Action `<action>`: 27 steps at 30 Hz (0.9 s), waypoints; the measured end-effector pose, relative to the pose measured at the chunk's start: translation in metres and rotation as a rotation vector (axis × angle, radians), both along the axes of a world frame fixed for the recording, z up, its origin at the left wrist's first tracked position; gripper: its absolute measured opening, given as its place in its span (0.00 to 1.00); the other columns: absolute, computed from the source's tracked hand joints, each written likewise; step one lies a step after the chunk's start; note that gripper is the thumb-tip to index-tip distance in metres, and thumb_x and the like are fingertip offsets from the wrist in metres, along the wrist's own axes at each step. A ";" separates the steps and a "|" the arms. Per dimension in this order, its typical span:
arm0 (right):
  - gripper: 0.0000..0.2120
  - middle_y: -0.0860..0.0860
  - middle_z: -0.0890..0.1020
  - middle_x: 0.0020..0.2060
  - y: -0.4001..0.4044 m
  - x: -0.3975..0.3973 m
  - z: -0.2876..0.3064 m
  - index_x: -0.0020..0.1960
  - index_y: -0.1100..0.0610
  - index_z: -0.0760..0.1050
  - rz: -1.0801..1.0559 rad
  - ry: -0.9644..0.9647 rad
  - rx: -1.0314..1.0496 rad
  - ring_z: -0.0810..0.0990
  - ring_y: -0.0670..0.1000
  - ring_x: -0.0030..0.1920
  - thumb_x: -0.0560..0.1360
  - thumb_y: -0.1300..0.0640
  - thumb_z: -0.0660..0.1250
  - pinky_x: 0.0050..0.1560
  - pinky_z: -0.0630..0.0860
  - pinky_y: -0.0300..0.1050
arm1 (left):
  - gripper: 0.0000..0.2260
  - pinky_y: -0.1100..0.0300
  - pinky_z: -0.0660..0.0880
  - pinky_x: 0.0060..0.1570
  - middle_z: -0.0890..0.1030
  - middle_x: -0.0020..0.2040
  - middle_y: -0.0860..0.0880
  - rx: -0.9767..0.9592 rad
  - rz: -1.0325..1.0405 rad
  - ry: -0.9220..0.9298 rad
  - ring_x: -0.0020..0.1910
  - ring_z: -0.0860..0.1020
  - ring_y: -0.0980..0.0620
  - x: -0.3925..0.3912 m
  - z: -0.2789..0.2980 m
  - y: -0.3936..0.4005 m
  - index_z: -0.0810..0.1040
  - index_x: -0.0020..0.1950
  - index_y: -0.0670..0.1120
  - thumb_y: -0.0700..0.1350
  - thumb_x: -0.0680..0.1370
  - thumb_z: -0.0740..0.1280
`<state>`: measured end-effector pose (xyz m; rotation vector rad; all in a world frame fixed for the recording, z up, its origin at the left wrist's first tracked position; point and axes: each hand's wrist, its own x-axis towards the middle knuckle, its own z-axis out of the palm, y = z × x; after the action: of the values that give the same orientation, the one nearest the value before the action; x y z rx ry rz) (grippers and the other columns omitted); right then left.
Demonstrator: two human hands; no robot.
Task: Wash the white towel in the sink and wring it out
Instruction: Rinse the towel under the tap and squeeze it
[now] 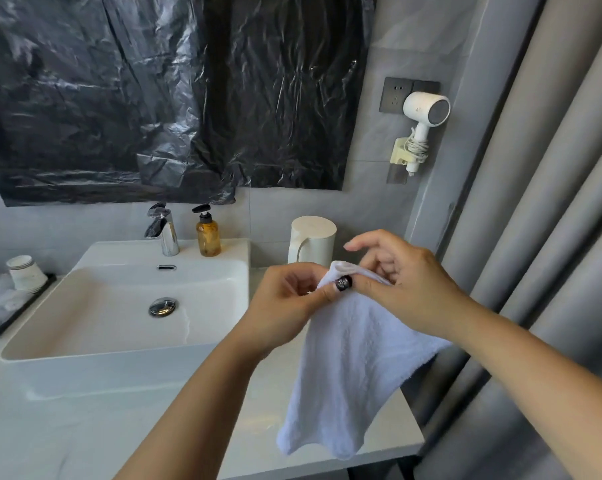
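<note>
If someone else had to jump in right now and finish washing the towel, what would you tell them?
Left hand and right hand both pinch the top edge of the white towel, which hangs above the counter, right of the sink.
Done: towel picked up.
Left: the basin looks dry and no water runs from the faucet, so turn it on, wash the towel, then wring it out.

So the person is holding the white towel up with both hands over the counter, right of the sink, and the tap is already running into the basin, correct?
Not quite. The head view shows both hands, left and right, holding the white towel over the counter right of the sink, but no water comes from the tap.
</note>
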<state>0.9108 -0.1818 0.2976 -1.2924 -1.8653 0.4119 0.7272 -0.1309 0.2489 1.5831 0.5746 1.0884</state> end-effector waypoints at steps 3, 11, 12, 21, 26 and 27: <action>0.22 0.40 0.81 0.44 -0.009 0.018 -0.014 0.58 0.41 0.71 0.009 -0.102 -0.359 0.80 0.40 0.45 0.70 0.52 0.76 0.45 0.75 0.37 | 0.17 0.49 0.70 0.50 0.82 0.45 0.37 -0.125 -0.021 -0.080 0.46 0.77 0.45 -0.001 -0.005 -0.003 0.82 0.49 0.34 0.49 0.76 0.70; 0.13 0.53 0.75 0.31 0.010 0.038 -0.066 0.39 0.65 0.77 -0.191 -0.010 -0.455 0.69 0.44 0.33 0.69 0.57 0.77 0.35 0.64 0.42 | 0.09 0.55 0.75 0.45 0.83 0.41 0.50 0.118 0.152 0.279 0.43 0.79 0.52 -0.021 -0.024 0.029 0.83 0.46 0.44 0.50 0.77 0.70; 0.13 0.58 0.76 0.32 0.019 0.038 -0.066 0.40 0.67 0.78 -0.196 -0.020 -0.453 0.70 0.45 0.35 0.69 0.57 0.77 0.36 0.64 0.43 | 0.07 0.53 0.77 0.47 0.84 0.43 0.51 0.182 0.167 0.370 0.45 0.81 0.51 -0.028 -0.030 0.040 0.83 0.47 0.46 0.49 0.77 0.70; 0.06 0.53 0.86 0.40 0.090 0.034 -0.029 0.45 0.55 0.86 -0.325 -0.145 -0.195 0.83 0.51 0.45 0.68 0.61 0.76 0.45 0.78 0.47 | 0.09 0.43 0.77 0.51 0.82 0.42 0.49 0.082 0.221 0.290 0.44 0.78 0.52 -0.033 -0.039 0.101 0.79 0.48 0.43 0.48 0.75 0.69; 0.16 0.51 0.79 0.45 0.095 0.052 -0.010 0.50 0.46 0.81 -0.306 -0.130 -0.039 0.77 0.48 0.45 0.70 0.65 0.75 0.46 0.70 0.37 | 0.01 0.58 0.74 0.48 0.80 0.44 0.50 0.183 0.156 0.216 0.44 0.77 0.55 -0.011 -0.011 0.102 0.75 0.49 0.46 0.41 0.80 0.66; 0.16 0.50 0.79 0.44 0.090 0.055 -0.017 0.50 0.45 0.81 -0.293 -0.121 -0.041 0.77 0.47 0.44 0.70 0.64 0.74 0.44 0.70 0.35 | 0.02 0.59 0.74 0.47 0.80 0.44 0.50 0.200 0.152 0.233 0.44 0.77 0.55 -0.011 -0.015 0.097 0.75 0.49 0.47 0.40 0.80 0.65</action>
<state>0.9657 -0.0915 0.2801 -1.6213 -1.7357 0.2219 0.7160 -0.0340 0.2337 1.8813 0.7717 1.1089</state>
